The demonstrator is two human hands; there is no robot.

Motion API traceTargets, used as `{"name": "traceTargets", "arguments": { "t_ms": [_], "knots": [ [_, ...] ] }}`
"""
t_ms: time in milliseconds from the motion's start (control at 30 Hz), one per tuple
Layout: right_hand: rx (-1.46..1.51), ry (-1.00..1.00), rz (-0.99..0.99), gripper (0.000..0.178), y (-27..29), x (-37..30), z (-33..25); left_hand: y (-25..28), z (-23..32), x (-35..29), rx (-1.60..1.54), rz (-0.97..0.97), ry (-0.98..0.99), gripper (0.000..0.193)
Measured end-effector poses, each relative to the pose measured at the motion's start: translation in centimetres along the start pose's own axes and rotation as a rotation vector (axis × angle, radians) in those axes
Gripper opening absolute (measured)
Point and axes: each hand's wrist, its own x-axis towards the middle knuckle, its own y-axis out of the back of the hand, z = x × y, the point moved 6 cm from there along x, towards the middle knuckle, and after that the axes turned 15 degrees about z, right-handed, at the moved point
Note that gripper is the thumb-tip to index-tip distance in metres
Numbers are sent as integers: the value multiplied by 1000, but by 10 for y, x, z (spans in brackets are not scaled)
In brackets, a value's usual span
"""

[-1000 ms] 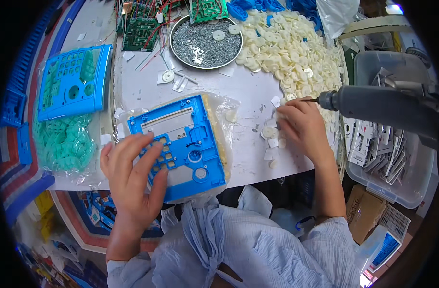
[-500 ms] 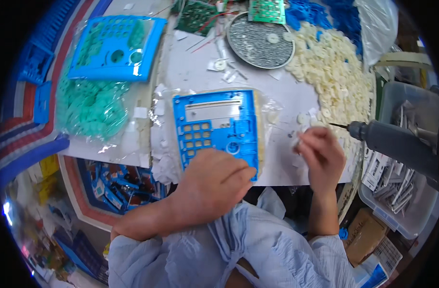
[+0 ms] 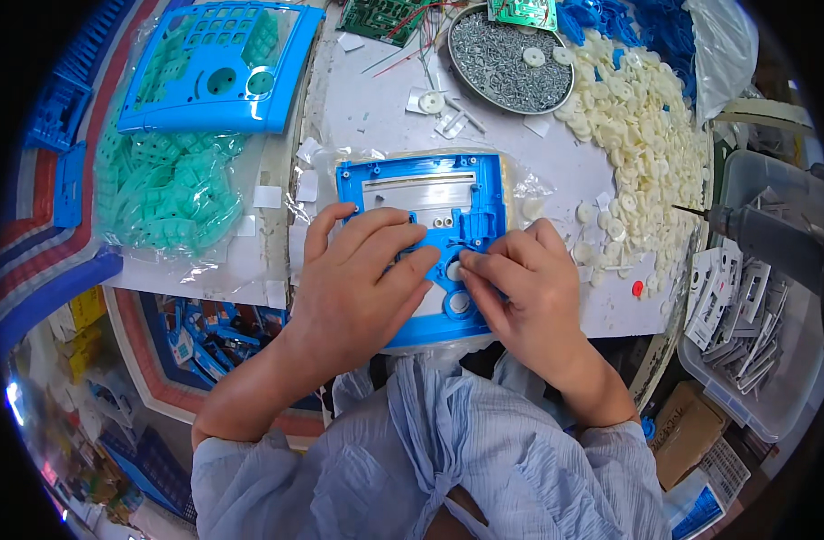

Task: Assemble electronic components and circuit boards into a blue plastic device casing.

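Observation:
A blue plastic panel [image 3: 430, 193] with cut-out holes lies on the white table [image 3: 376, 108] in front of me. My left hand [image 3: 362, 274] lies flat on its left part, fingers spread. My right hand [image 3: 520, 279] rests on its lower right part, fingertips pressing a small white round piece [image 3: 454, 270] at a round opening. The two hands almost touch at the panel's middle.
A heap of cream round parts [image 3: 642, 135] lies at the right, a round metal dish of screws [image 3: 511, 58] behind. Green rubber keypads [image 3: 164, 193] and another blue panel [image 3: 218, 67] sit at left. A grey power screwdriver [image 3: 763, 238] hangs at right over a clear bin [image 3: 763, 396].
My left hand slid up from the table's front edge onto the panel. My right hand moved left from the loose parts onto the panel's lower right. The view shifted.

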Motion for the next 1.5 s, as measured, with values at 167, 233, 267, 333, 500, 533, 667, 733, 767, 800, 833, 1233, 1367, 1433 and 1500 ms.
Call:
{"name": "traceTargets", "arguments": {
  "t_ms": [167,233,267,333,500,533,667,733,767,800,833,1233,1367,1433,1500],
  "knots": [
    [-46,-15,-95,10,-5,8,-2,-1,1,-3,-10,9,-47,29],
    [-50,-27,-106,11,-7,14,-2,-3,3,-6,-38,-18,-109,26],
    [-40,-31,-115,11,-9,14,-1,-4,3,-6,-27,-35,-120,26],
    [-22,-40,-132,13,-10,16,3,-7,4,-5,-6,-67,-144,25],
    [4,-68,-153,12,-11,14,7,-6,10,1,45,-115,-173,25],
    [1,-76,-156,12,-11,14,7,-7,11,2,55,-127,-180,25],
    [-36,-25,-171,12,-12,14,5,-9,14,3,95,-144,-215,24],
    [-42,-13,-171,13,-11,15,5,-8,16,7,92,-160,-238,23],
    [-33,-19,-184,14,-10,14,6,-9,16,8,89,-161,-232,23],
    [-19,-19,-197,15,-9,14,7,-10,15,6,93,-161,-223,23],
    [-5,-19,-211,17,-8,14,9,-9,15,6,96,-160,-213,24],
    [830,148,342,62,156,73,53,-76,-37,183,215,-12,-336,18],
    [854,64,330,56,137,71,61,-119,-48,199,348,-233,-289,13],
    [841,40,349,51,134,68,60,-123,-46,204,329,-223,-278,13],
    [863,19,359,45,126,68,59,-116,-45,205,349,-124,-264,14]
  ]
}}
